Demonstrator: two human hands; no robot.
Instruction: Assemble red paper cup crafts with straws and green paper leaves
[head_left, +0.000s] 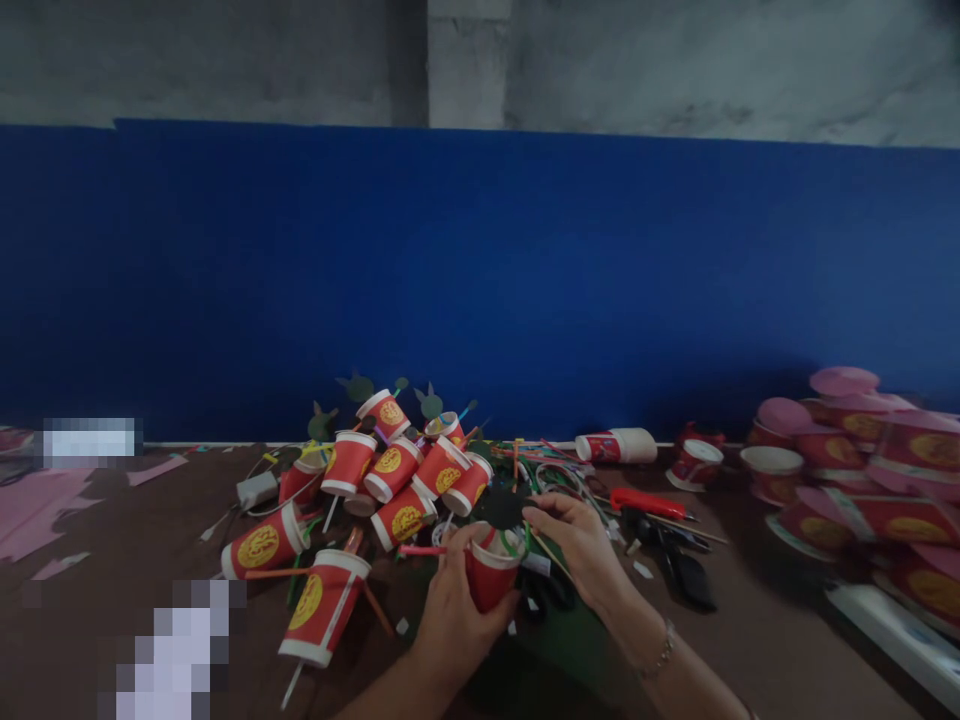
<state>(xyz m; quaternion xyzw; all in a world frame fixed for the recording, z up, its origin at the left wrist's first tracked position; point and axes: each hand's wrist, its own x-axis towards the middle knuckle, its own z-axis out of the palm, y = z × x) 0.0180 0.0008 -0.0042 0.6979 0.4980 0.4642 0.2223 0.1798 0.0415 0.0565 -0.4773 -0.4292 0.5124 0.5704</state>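
My left hand (pixel 466 603) is wrapped round a red paper cup (pixel 491 580) with a white rim, held upright over the table. A pink straw (pixel 422 550) sticks out sideways by the left fingers. Above the cup's mouth stands a dark round paper cutout (pixel 504 507). At its right edge, the thumb and fingers of my right hand (pixel 574 545) are pinched together on it. Something green and white shows inside the cup; the fingers hide part of it. Left of my hands lies a pile of similar red cups (pixel 394 470), several with straws and dark cutouts.
Red cups with pink paper (pixel 911 440) are heaped at the right, near a long white object (pixel 896 640). A red-handled tool (pixel 646 503) and a black tool (pixel 686 570) lie right of my hands. Pink paper sheets (pixel 52 505) lie left. A blue panel (pixel 480 280) rises behind.
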